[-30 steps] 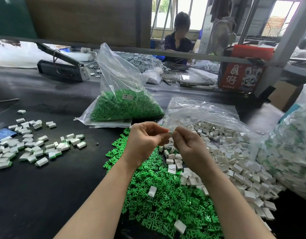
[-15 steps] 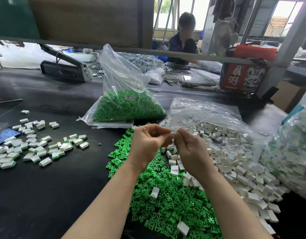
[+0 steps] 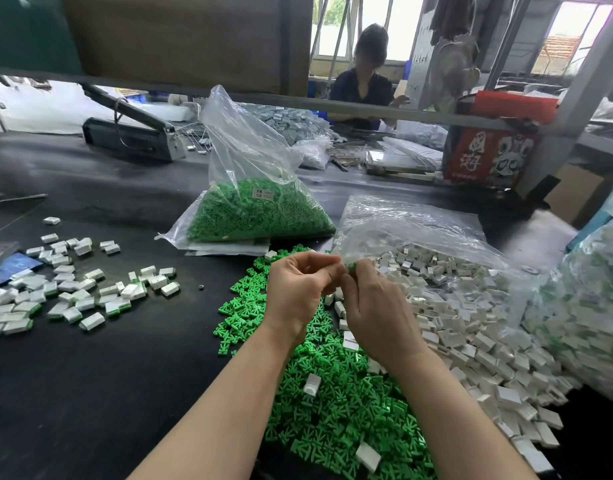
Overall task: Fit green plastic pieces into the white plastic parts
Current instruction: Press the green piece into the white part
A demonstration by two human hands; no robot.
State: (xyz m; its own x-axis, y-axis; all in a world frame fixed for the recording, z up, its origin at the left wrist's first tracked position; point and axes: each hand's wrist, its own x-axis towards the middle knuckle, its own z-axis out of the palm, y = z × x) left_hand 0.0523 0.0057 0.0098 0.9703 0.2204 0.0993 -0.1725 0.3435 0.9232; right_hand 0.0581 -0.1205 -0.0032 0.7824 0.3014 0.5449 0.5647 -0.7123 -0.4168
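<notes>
A: Hands?
B: Left hand [image 3: 298, 289] and right hand [image 3: 377, 313] meet fingertip to fingertip, pinching a green piece [image 3: 352, 267] – above the green pile [image 3: 332, 410].
A: Surface?
B: Black table [image 3: 90, 393] w/ white parts [image 3: 471, 323] on the right – workshop behind.

A black heat sealer [image 3: 132, 133] sits at the table's [image 3: 73, 393] far left; a red printed box [image 3: 490, 157] stands far right, and a person [image 3: 364, 81] sits beyond.
</notes>
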